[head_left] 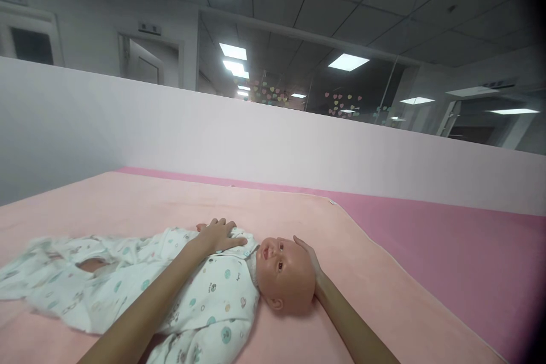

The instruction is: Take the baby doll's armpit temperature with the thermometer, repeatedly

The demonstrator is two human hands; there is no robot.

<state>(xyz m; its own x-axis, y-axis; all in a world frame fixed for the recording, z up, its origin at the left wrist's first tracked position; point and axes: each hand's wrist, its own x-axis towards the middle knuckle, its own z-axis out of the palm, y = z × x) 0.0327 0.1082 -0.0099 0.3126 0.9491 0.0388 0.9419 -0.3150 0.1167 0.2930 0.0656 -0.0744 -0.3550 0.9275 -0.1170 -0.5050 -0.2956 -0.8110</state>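
A baby doll [286, 276] lies on its back on a peach blanket, head to the right and legs to the left. It wears a white onesie [222, 290] with small coloured prints, and an opening near the legs shows some skin. My left hand [219, 236] rests on the doll's far shoulder and upper chest, its fingers spread over the cloth. Against the crown of the doll's bald head, my right hand [310, 256] lies cupped with fingers extended; part of that hand is hidden behind the head. One small doll hand [200, 227] shows beside my left hand.
The peach blanket [367, 296] covers a pink mat [469, 250], which shows along the right and back. A white padded wall [273, 142] runs behind. Beyond it are a glass partition with heart stickers [341, 103], doors and ceiling lights.
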